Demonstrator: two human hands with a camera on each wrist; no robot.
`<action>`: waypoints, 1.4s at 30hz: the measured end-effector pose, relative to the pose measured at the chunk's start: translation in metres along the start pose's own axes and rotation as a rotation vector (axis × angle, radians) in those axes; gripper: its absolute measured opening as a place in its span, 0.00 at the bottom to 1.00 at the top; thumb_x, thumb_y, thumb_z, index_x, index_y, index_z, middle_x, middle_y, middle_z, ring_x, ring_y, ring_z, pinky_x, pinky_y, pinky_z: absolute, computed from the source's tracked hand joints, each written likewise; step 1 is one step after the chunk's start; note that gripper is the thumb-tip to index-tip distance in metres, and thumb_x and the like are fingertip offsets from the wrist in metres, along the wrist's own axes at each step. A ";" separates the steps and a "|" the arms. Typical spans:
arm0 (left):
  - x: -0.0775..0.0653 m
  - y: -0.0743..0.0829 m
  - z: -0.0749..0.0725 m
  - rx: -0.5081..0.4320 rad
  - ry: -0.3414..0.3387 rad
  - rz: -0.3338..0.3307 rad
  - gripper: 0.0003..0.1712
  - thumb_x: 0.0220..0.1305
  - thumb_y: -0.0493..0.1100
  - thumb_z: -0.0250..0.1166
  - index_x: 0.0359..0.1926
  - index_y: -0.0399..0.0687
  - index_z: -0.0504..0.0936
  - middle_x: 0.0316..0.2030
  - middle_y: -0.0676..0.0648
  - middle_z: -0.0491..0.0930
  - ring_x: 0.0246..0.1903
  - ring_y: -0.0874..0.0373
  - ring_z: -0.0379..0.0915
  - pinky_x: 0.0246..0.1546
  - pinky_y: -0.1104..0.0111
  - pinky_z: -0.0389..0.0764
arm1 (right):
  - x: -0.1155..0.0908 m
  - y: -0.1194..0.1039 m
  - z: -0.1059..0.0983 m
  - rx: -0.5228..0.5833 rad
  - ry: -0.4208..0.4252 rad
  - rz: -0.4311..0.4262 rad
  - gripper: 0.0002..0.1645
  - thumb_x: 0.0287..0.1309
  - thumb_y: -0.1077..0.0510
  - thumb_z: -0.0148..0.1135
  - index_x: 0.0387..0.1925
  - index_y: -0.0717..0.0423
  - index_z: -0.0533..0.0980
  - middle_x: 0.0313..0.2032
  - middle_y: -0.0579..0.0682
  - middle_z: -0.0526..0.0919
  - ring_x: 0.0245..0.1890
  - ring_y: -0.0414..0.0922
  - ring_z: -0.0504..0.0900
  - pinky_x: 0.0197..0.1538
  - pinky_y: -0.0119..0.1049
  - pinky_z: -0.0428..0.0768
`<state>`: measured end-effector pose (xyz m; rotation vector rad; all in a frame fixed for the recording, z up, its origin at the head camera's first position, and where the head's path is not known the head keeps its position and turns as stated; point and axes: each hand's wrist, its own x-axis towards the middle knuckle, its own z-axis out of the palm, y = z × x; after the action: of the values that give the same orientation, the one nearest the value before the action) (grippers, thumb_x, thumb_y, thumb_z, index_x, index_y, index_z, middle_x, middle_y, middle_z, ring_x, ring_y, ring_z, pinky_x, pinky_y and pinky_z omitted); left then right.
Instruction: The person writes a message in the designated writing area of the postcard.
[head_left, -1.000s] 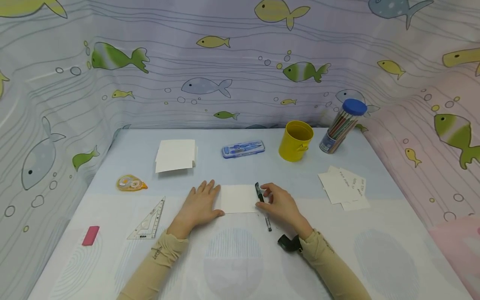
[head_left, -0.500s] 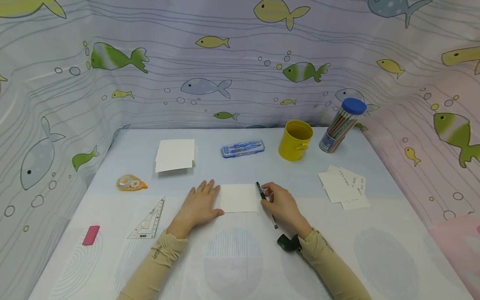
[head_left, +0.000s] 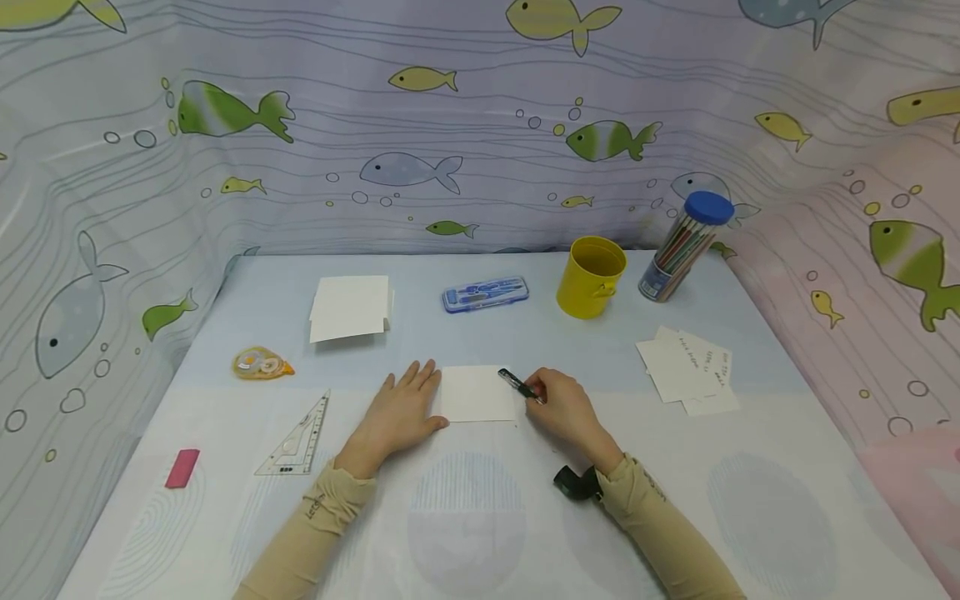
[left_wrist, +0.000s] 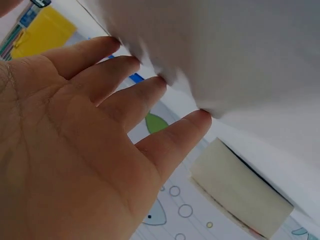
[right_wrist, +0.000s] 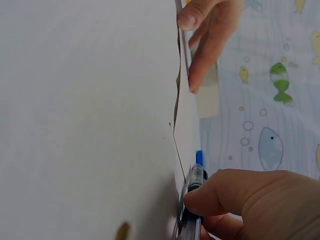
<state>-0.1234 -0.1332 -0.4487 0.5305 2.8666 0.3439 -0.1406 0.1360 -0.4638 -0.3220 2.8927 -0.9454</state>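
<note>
The left hand (head_left: 397, 412) lies with its grip relaxed and fingers spread at the left edge of the paper (head_left: 477, 393) on the table (head_left: 465, 550). The right hand's (head_left: 564, 410) grip pinches a pen (head_left: 516, 381) at the paper's right edge.

Left sleeve (head_left: 300, 537): tan, long, wrinkled at the cuff (head_left: 351, 485)
Right sleeve (head_left: 671, 537): matching tan
Lettering (head_left: 316, 506): dark, near both cuffs, too small to read surely
Wrist piece (head_left: 576, 483): dark, rounded, right side
Left hand (head_left: 400, 410), right hand (head_left: 564, 410): bare
</note>
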 end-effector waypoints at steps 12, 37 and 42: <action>0.003 0.002 -0.001 -0.039 0.065 0.054 0.39 0.64 0.55 0.63 0.70 0.39 0.64 0.70 0.37 0.62 0.71 0.38 0.56 0.67 0.40 0.60 | 0.000 -0.004 -0.001 -0.014 0.046 -0.046 0.11 0.52 0.62 0.64 0.40 0.53 0.82 0.31 0.47 0.80 0.28 0.41 0.73 0.32 0.33 0.71; -0.005 0.035 -0.008 -0.364 0.304 0.130 0.25 0.63 0.51 0.65 0.59 0.47 0.79 0.55 0.47 0.82 0.57 0.49 0.77 0.56 0.54 0.78 | -0.014 -0.024 -0.007 -0.059 0.170 -0.448 0.14 0.51 0.64 0.69 0.40 0.48 0.82 0.38 0.43 0.85 0.35 0.40 0.80 0.39 0.32 0.81; -0.004 0.039 -0.004 -0.343 0.388 0.176 0.21 0.59 0.48 0.69 0.54 0.49 0.83 0.49 0.50 0.85 0.48 0.53 0.81 0.47 0.59 0.82 | -0.015 -0.027 -0.008 -0.053 0.171 -0.481 0.14 0.49 0.64 0.71 0.39 0.48 0.82 0.37 0.42 0.85 0.35 0.40 0.80 0.38 0.31 0.81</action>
<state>-0.1077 -0.1004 -0.4338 0.7148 3.0180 1.0513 -0.1222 0.1226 -0.4412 -1.0244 3.0593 -0.9939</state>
